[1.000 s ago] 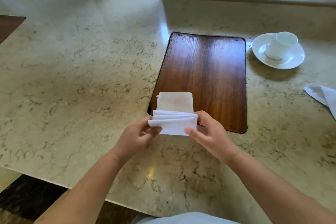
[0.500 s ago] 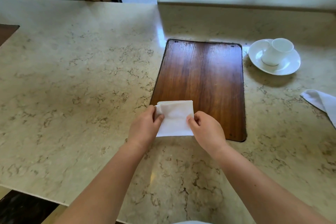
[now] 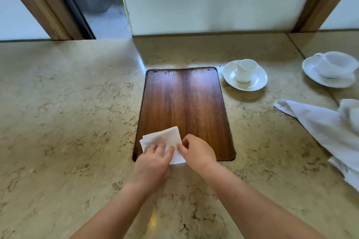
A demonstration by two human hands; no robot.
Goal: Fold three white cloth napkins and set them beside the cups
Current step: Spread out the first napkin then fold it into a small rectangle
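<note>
Fingers [image 3: 162,149] of the left hand [image 3: 150,169] lie flat and spread on a folded white napkin [image 3: 162,138], pressing it down rather than gripping, while the right hand [image 3: 198,153] pinches the napkin's right edge between thumb and fingertip. The small square lies at the near left corner of a dark wooden inlay panel [image 3: 184,103] set into the marble surface [image 3: 68,112], its near edge hanging slightly past the panel onto the stone. A white cup [image 3: 245,71] on its saucer [image 3: 258,81] stands just beside the panel's far right corner; a second cup and saucer [image 3: 330,70] sits farther right, near the surface's right edge. Loose, unfolded white cloth [image 3: 320,126] lies heaped at that edge, so more folding likely remains. To finish this fold well, the flat hand should smooth outward from the centre to set the crease, with the pinching hand keeping the layers aligned at the corner so they do not fan apart. Lifting it by the creased side would probably keep the stack square on its way to the cup.
</note>
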